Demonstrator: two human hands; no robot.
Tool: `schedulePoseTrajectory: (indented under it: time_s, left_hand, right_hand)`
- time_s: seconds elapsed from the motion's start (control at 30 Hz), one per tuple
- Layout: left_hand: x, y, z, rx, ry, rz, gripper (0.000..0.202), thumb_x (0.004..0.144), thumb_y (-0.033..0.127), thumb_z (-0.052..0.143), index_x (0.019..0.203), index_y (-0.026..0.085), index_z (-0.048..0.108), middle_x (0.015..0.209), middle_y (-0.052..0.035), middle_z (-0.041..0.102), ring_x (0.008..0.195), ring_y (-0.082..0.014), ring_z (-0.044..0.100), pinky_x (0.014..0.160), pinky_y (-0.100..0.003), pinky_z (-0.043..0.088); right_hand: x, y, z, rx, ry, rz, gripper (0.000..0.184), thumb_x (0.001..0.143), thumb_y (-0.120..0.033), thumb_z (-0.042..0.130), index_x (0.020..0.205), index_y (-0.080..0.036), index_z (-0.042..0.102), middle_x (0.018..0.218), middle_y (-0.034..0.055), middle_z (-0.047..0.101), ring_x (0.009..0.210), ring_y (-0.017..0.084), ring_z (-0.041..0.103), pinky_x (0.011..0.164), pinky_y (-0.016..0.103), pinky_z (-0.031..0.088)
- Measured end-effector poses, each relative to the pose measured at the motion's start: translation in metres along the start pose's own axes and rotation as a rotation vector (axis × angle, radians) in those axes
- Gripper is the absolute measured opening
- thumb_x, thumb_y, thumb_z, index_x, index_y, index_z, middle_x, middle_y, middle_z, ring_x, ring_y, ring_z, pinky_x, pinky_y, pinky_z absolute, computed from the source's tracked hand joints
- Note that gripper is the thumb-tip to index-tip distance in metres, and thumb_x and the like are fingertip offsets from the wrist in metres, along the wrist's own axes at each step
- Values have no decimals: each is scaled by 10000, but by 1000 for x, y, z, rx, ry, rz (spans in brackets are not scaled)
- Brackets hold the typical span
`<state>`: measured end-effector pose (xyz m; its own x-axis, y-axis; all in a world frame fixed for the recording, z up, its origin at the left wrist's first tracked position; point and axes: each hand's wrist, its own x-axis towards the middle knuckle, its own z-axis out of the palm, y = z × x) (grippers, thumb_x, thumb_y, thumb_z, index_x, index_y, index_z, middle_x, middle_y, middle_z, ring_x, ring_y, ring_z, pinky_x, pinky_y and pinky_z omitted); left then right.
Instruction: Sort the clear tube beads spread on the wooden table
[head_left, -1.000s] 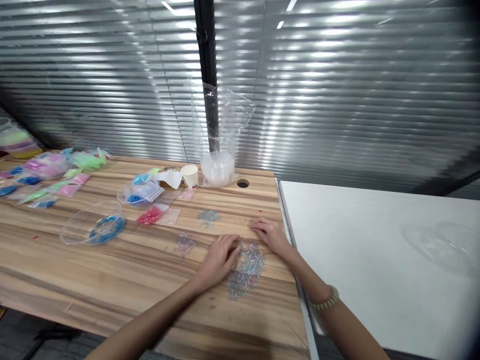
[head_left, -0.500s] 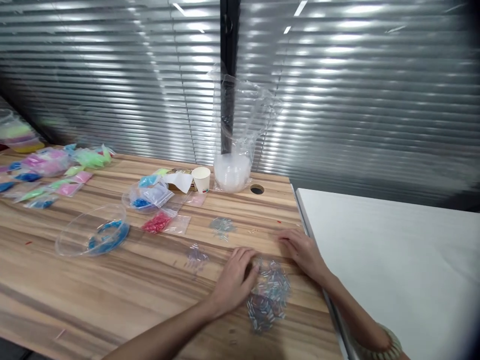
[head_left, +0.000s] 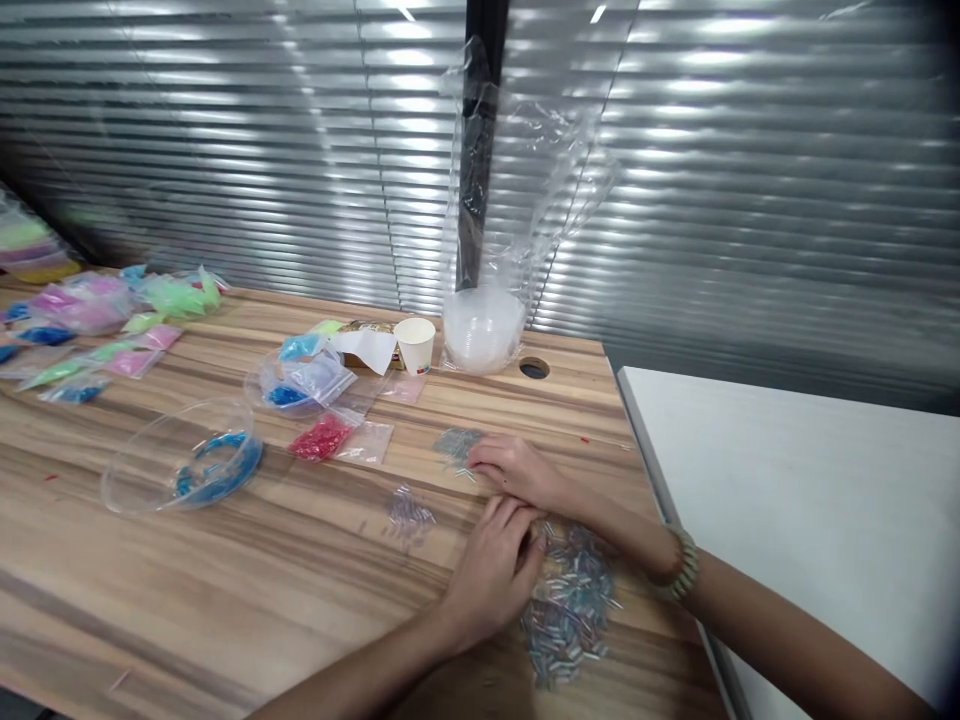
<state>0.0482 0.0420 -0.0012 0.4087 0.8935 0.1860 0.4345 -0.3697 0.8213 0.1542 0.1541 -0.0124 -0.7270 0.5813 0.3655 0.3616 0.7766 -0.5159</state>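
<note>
My left hand (head_left: 491, 575) lies flat on the wooden table (head_left: 225, 580), fingers stretched out, at the left edge of a large pile of clear tube beads (head_left: 571, 605). My right hand (head_left: 514, 468) reaches across above it, fingers extended and resting on the table beside a smaller bead cluster (head_left: 457, 443). A beaded bracelet (head_left: 681, 568) is on my right wrist. Another small bead cluster (head_left: 409, 510) lies left of both hands. Neither hand grips anything.
A clear bowl with blue beads (head_left: 184, 468) sits at left. Bags of red beads (head_left: 322, 437), blue beads (head_left: 300, 378) and several coloured bags (head_left: 97, 320) lie behind. A paper cup (head_left: 415, 345), a plastic bag of bowls (head_left: 484, 325) and a cable hole (head_left: 533, 369) stand at the back. A white table (head_left: 810, 500) adjoins on the right.
My right hand has moved left from the table's right edge to the small bead cluster, crossing above my left hand. The view has shifted, so everything sits further right.
</note>
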Motion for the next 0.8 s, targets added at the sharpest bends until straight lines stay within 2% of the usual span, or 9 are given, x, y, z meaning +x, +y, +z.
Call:
schedulePoseTrajectory:
  time_s: [0.13, 0.23, 0.37, 0.47, 0.53, 0.67, 0.8]
  left_hand:
    - [1, -1, 0, -2, -1, 0, 241, 857, 105, 478, 1077, 153, 565, 1098, -79, 571, 1089, -212, 459, 973, -369, 374]
    - [2, -2, -1, -10, 12, 7, 244, 847, 89, 478, 1063, 154, 573, 1088, -80, 574, 1089, -206, 461, 977, -364, 374]
    - [3, -2, -3, -15, 21, 28, 233, 845, 90, 470, 1039, 156, 582, 1051, -79, 582, 1056, -199, 477, 949, -356, 398]
    - [3, -1, -3, -5, 25, 33, 226, 851, 109, 463, 1033, 167, 584, 1042, -80, 587, 1048, -203, 486, 938, -369, 413]
    - [4, -1, -4, 13, 29, 40, 222, 856, 123, 460, 1034, 173, 583, 1040, -80, 592, 1047, -206, 493, 940, -381, 418]
    - [0, -3, -6, 113, 6, 84, 243, 889, 141, 421, 1085, 172, 562, 1110, -86, 585, 1108, -203, 487, 989, -402, 401]
    - [-11, -5, -9, 344, -6, 115, 304, 924, 184, 390, 1207, 151, 494, 1289, -111, 502, 1243, -218, 407, 1051, -433, 353]
  right_hand:
    - [-5, -6, -12, 14, 26, 17, 146, 882, -147, 502, 834, -166, 639, 808, 43, 653, 749, 157, 601, 702, 275, 500]
    - [-23, -22, -34, 24, 114, 24, 149, 907, -199, 485, 945, -176, 627, 923, 67, 662, 887, 176, 613, 787, 311, 510]
    - [-80, -30, -60, -85, 289, 93, 147, 894, -180, 510, 987, -217, 617, 923, 49, 671, 865, 170, 634, 749, 292, 529]
    - [-121, -15, -65, -243, 478, 243, 120, 885, -192, 518, 936, -222, 623, 874, 56, 678, 817, 192, 646, 717, 314, 537]
    - [-137, 0, -64, -353, 567, 296, 131, 892, -218, 502, 928, -221, 629, 841, 56, 682, 768, 199, 651, 694, 327, 538]
    - [-144, 15, -59, -407, 531, 257, 171, 896, -224, 477, 943, -208, 641, 834, 60, 692, 749, 195, 656, 678, 320, 545]
    - [-139, 8, -57, -428, 436, 171, 193, 909, -202, 455, 923, -194, 647, 844, 67, 697, 760, 189, 654, 699, 323, 543]
